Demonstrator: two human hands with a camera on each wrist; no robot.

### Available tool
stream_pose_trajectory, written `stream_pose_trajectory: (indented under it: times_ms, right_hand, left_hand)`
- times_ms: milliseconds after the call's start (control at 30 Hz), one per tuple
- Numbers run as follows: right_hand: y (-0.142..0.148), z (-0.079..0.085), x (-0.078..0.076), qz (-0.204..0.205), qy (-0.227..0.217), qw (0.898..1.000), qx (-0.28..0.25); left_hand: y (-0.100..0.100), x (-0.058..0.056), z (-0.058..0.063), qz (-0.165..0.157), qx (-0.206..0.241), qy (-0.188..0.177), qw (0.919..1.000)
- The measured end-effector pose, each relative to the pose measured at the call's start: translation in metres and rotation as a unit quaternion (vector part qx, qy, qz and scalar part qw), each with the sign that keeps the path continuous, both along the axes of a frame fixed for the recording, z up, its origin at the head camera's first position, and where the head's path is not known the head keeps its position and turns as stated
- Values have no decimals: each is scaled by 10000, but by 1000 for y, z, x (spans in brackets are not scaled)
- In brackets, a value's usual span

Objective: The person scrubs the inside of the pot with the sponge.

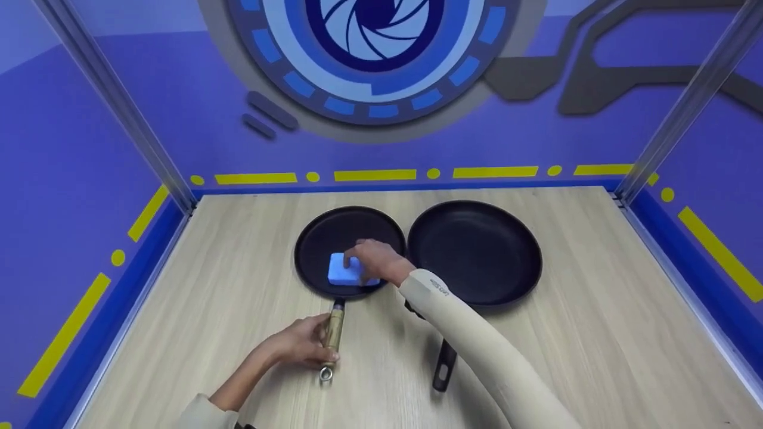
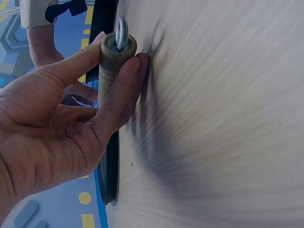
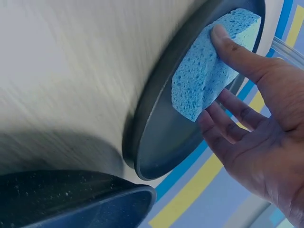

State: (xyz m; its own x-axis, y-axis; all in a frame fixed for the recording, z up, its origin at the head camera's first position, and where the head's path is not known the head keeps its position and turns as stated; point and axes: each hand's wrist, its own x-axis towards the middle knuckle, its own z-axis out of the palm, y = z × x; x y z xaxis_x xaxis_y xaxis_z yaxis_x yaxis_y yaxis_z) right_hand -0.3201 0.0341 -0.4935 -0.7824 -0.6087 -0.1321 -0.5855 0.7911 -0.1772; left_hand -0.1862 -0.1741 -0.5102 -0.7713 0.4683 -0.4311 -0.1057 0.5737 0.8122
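Purple walls (image 1: 191,107) hem in a pale wooden table (image 1: 608,345), and two hands are at work on it! Left hand (image 1: 298,341) comes in from the near left, bare wrist angled forward, fingers pinching the small pan's handle (image 1: 335,328) from both sides, close to its metal ring (image 1: 325,374). Over to the right hand (image 1: 378,261): palm down, thumb on one face of the blue sponge (image 1: 341,271), fingers gripping the other, and that sponge sits inside the small pan (image 1: 322,235), toward its near edge. Its pale sleeve (image 1: 477,339) slants across the big pan's (image 1: 477,244) near rim, the big pan lying just beside.
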Motion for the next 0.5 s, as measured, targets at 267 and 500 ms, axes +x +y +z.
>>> stream_pose_trajectory:
  times_ms: [267, 500]
  right_hand:
    - [1, 1, 1, -146, -27, 9999, 9]
    - [2, 0, 3, 9, 17, 10000, 94]
  left_hand:
    - [2, -2, 0, -215, -358, 395, 9983]
    - [-1, -2, -3, -271, -329, 460, 9980]
